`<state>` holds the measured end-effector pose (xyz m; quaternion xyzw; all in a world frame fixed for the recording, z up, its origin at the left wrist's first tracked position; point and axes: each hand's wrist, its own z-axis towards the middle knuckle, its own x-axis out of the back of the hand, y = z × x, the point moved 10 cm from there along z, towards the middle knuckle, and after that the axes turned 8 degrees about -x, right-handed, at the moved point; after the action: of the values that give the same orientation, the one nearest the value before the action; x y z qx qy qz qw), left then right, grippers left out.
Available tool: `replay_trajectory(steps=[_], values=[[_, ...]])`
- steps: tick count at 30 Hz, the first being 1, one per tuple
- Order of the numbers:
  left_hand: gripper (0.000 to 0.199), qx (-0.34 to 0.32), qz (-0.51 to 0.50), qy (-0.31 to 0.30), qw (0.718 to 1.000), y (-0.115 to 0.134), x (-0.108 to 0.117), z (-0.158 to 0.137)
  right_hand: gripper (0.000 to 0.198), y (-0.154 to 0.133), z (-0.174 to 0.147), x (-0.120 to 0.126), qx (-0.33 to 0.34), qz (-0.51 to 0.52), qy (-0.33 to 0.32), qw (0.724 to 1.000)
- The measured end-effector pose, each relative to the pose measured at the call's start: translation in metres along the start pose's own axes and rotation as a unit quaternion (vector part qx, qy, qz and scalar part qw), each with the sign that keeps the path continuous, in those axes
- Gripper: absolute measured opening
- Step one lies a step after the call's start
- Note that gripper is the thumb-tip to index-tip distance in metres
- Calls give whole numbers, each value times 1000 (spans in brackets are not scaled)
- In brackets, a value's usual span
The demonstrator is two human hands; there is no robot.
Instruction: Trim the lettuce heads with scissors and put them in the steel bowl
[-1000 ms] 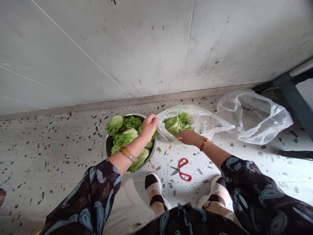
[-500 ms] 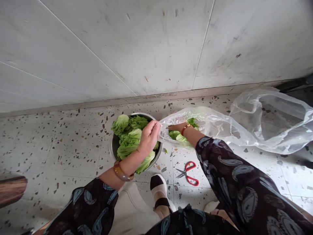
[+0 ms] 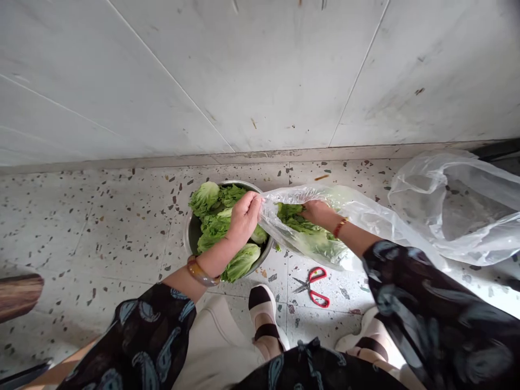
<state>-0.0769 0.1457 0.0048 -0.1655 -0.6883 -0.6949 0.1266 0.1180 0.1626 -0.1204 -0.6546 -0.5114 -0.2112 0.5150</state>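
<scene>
My left hand (image 3: 245,216) pinches the rim of a clear plastic bag (image 3: 361,211), just over the right side of a metal bowl (image 3: 187,238). Heads of green lettuce (image 3: 215,230) fill that bowl. Inside the bag's mouth, my right hand (image 3: 319,214) is closed on leafy lettuce (image 3: 290,212), its fingertips partly hidden by leaves and film. More pale green leaves show through the plastic below the wrist.
Scissors (image 3: 314,287) with red handles lie on the speckled floor near my shoes (image 3: 264,311). A wall (image 3: 264,81) rises just behind the bowl. Another clear plastic bag (image 3: 459,200) spreads at the right. A wooden piece (image 3: 20,297) juts in at the left.
My right hand has moved right within the bag, and leaves now show at its fingers. My left hand keeps its grip on the rim. The view has shifted slightly.
</scene>
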Motion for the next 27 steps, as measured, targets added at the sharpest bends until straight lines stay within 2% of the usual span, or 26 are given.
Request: replay_trajectory(steps=[2,4,6,8,10,12,14,16,18,21,24,26,27], values=[[28,14,-19,16,1000,-8,3,3,12,12,-23,26,18,0,23,1000],[26,29,-34,25,999,-15,3,5,18,13,-52,61,88,18,96,991],[24,38,-45,28,998,-18,2,9,20,12,-87,92,168,33,193,966],[22,41,-52,34,997,-19,2,11,8,16,-116,103,211,9,254,944],[21,44,-51,31,997,-19,0,12,25,24,-130,85,214,-63,228,948],[20,51,-45,10,998,-20,-5,11,39,40,-134,48,198,-148,125,961],[20,57,-35,-24,997,-21,-12,6,36,60,-137,12,172,-197,9,965],[20,58,-22,-58,996,-21,-18,1,29,76,-139,-8,146,-199,-73,966],[21,55,-8,-83,995,-20,-22,-4,32,83,-137,-9,118,-175,-115,971],[21,43,8,-109,993,-16,-30,-8,34,89,-128,12,46,-150,-123,980],[18,25,27,-136,990,-8,-39,-10,35,94,-122,44,-55,-141,-58,987],[16,16,33,-153,988,-3,-45,-13,38,88,-123,56,-65,-107,-4,992],[15,15,32,-160,986,-2,-48,-14,40,81,-125,52,-45,-82,1,996]])
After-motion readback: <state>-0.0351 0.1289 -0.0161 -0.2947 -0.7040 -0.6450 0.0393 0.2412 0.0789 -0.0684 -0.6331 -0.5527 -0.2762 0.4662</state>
